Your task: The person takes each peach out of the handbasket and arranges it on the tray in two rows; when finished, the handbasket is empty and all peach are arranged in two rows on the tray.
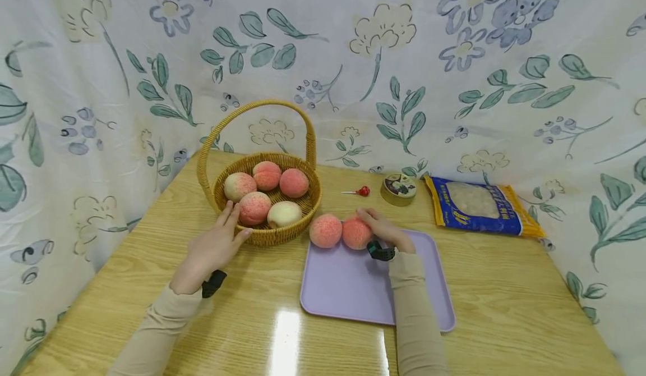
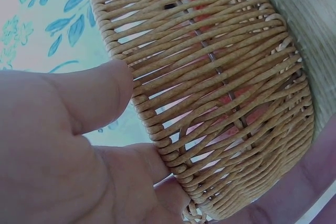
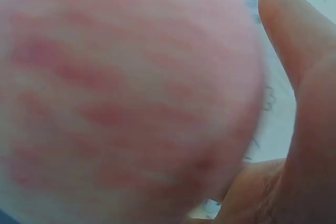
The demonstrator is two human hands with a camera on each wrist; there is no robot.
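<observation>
In the head view, my left hand (image 1: pixel 214 247) rests at the near left rim of a wicker basket (image 1: pixel 275 235), fingers spread. The left wrist view shows its thumb (image 2: pixel 107 93) touching the woven rim. Inside the basket lie several peaches (image 1: pixel 255 207), pink and cream. My right hand (image 1: pixel 386 231) curls round a pink peach (image 1: pixel 356 233) at the far edge of a lilac tray (image 1: pixel 348 292). Close up, that peach (image 3: pixel 126 98) fills most of the right wrist view and hides part of the fingers. Beside it, a second pink peach (image 1: pixel 325 231) sits at the tray's far left corner.
Behind the tray lie a red lollipop (image 1: pixel 363 191) and a round tin (image 1: pixel 398 188). A blue and yellow food packet (image 1: pixel 474 205) lies farther right. The basket's tall handle (image 1: pixel 257 104) arches overhead; a floral cloth (image 1: pixel 323 56) hangs behind the wooden table (image 1: pixel 242 320).
</observation>
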